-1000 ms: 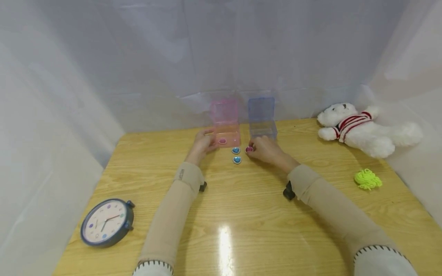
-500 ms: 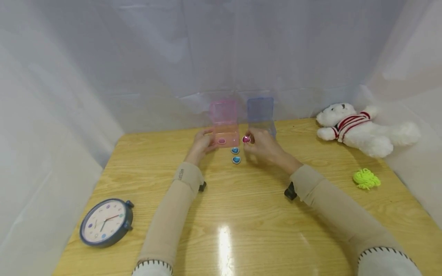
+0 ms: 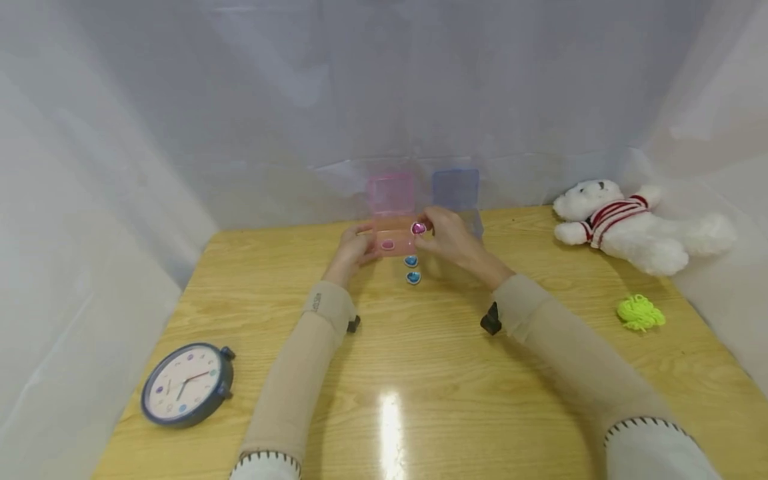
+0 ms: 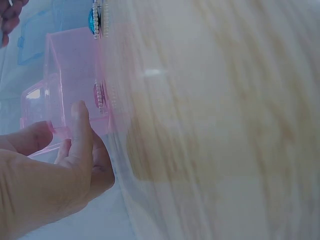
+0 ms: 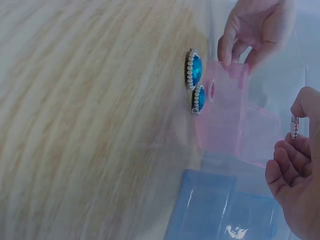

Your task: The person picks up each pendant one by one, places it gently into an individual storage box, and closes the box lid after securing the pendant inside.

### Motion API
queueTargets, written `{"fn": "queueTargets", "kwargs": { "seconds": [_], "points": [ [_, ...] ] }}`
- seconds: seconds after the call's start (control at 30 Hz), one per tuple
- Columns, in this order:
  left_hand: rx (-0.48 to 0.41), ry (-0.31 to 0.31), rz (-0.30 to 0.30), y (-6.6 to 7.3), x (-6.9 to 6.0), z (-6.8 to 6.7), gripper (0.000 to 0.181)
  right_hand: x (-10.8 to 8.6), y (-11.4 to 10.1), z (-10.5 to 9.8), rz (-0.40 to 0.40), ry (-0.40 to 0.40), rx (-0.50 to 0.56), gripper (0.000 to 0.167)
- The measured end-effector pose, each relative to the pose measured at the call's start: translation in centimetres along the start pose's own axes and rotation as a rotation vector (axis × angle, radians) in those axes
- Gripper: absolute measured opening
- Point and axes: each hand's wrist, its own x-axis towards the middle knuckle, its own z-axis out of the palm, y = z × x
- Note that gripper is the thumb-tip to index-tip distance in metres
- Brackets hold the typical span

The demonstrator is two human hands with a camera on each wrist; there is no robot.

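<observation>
My left hand (image 3: 353,247) grips the left side of a see-through pink plastic box (image 3: 395,249), its lid standing up at the back. One pink gem (image 3: 387,245) with a pale beaded rim lies inside. In the right wrist view, my right hand (image 5: 300,165) pinches another pink gem (image 5: 295,127) between thumb and finger. The head view has that hand raised at the pink box's right edge. Two blue gems, a nearer one (image 3: 413,277) and a farther one (image 3: 411,261), lie on the table just in front of the box.
A see-through blue box (image 3: 456,190) with raised lid stands right of the pink one, partly behind my right hand. A white teddy bear (image 3: 630,227) and yellow-green yarn (image 3: 641,313) lie at the right. A round clock (image 3: 186,385) lies at the table's front left.
My right hand has lifted the second pink gem off the table and carried it up and left to the pink box's edge. The left hand has stayed at the box.
</observation>
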Motion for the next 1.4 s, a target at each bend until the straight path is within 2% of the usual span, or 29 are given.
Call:
{"fn": "queueTargets", "kwargs": {
  "seconds": [0.4, 0.6, 0.77, 0.93, 1.2, 1.4],
  "points": [
    [-0.014, -0.008, 0.009, 0.4, -0.2, -0.2, 0.057, 2.4, -0.5, 0.9, 0.043, -0.05, -0.021, 0.034],
    [-0.024, -0.005, 0.002, 0.4, -0.3, -0.2, 0.057, 3.4, -0.5, 1.5, 0.066, -0.056, -0.07, 0.034],
    [-0.004, 0.004, -0.001, 0.5, -0.3, -0.1, 0.054, 4.1, -0.6, 1.8, 0.09, -0.067, -0.065, 0.033],
    [0.012, 0.005, -0.006, 0.7, -0.6, 0.0, 0.055, 4.6, -0.6, 2.3, 0.108, -0.101, -0.059, 0.029],
    [0.022, 0.029, -0.002, 1.0, -0.8, 0.1, 0.054, 5.3, -0.3, 2.6, 0.138, -0.113, -0.049, 0.034],
    [0.008, 0.015, 0.002, 0.8, -0.7, 0.0, 0.053, 5.6, 0.0, 2.9, 0.167, -0.134, -0.076, 0.037]
  ]
}}
